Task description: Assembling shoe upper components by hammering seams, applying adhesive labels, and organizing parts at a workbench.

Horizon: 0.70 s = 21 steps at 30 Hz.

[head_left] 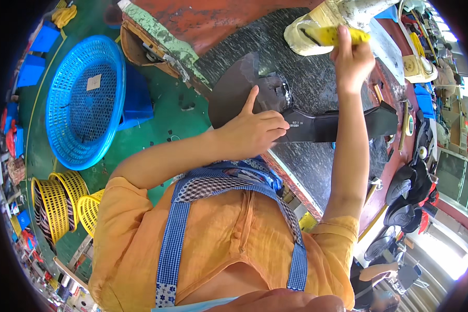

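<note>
head view: black piece [320, 130], broad and rounded at left, strip-like at right, on dark table [309, 161]; left hand [255, 127] on it, index extended, pinch unclear; right hand [354, 62] grips yellow handle [358, 36] at pale pot [295, 42].

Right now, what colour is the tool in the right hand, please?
The tool is yellow, showing best in the head view.

Bare left hand [257, 127]: one digit extended forward, others curled; left forearm [179, 156] angled inward from bent elbow. Bare right hand [353, 63]: fingers wrapped in grip, right forearm [349, 156] reaching forward.
</note>
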{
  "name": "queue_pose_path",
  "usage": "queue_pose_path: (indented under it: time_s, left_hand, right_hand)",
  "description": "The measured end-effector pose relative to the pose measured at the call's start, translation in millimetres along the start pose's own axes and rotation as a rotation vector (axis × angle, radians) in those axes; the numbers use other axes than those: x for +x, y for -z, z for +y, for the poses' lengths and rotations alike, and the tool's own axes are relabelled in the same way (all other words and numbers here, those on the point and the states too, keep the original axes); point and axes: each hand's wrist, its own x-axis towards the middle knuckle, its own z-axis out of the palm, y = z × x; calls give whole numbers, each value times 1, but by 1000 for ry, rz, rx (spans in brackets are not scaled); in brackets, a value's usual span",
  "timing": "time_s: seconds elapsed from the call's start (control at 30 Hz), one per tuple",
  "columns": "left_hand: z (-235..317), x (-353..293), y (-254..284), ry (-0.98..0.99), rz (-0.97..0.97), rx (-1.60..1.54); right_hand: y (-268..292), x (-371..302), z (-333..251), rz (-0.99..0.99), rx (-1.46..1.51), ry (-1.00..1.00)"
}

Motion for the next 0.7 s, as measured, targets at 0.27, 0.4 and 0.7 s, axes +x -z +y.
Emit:
queue_pose_path:
  time_s: [0.27,0.4,0.7]
  left_hand:
    - [-44,76,39,1,98,16]
    - [-62,118,41,-151,-139,158]
    - [-67,164,19,-398,-216,446]
  right_hand:
    - [34,-8,7,310,478,-140]
    - [49,-31,17,537,696,-208]
    - [87,-52,49,518,675,-245]
